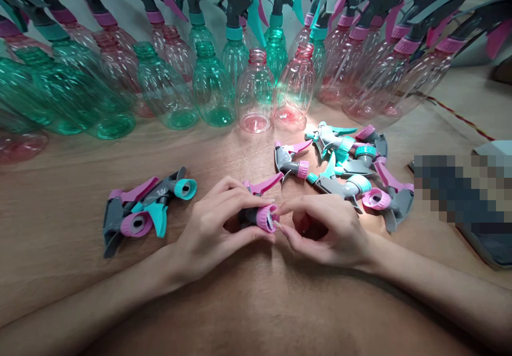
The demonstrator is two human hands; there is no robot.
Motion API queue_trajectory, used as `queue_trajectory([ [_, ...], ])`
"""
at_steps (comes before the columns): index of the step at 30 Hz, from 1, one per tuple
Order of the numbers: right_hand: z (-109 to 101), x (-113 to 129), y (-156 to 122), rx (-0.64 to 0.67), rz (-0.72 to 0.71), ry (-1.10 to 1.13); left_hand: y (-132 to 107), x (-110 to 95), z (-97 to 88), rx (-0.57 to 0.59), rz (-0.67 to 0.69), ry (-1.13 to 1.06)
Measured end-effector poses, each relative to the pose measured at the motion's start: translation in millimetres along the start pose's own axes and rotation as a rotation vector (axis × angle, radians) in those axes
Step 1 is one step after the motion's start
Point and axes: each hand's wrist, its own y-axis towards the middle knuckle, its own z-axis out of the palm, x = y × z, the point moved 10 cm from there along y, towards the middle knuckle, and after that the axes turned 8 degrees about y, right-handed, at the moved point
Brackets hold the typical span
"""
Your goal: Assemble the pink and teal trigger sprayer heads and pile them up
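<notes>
Spray head (pixel 251 217): on the near side of the pink bottle (pixel 256 92). Left hand (pixel 218 220) grips it around the collar (pixel 263 219); right hand's (pixel 330 228) thumb and forefinger at the collar's mouth, cannot tell whether gripping. Judged light, stiff plastic, smooth; ribbed collar the best hold, thin trigger (pixel 267 184) likely weakest. Dark grey neck, pink collar and trigger.

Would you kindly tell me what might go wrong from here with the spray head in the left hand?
The left hand grips the spray head with its pink collar tipped sideways, so any loose part inside might drop out. The right hand works close to the pile of spray heads, and could nudge some when it moves. The open bottles stand close together, so bumping one might topple its neighbours.
</notes>
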Motion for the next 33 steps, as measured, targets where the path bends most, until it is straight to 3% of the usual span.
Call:
queue_trajectory([
  [22,5,1,0,0.007,-0.028,-0.035,-1,0,8.0,0.053,0.013,0.024],
  [33,2,-4,-2,-0.005,0.028,-0.089,0,-7,-3.0,-0.033,0.052,0.1],
])
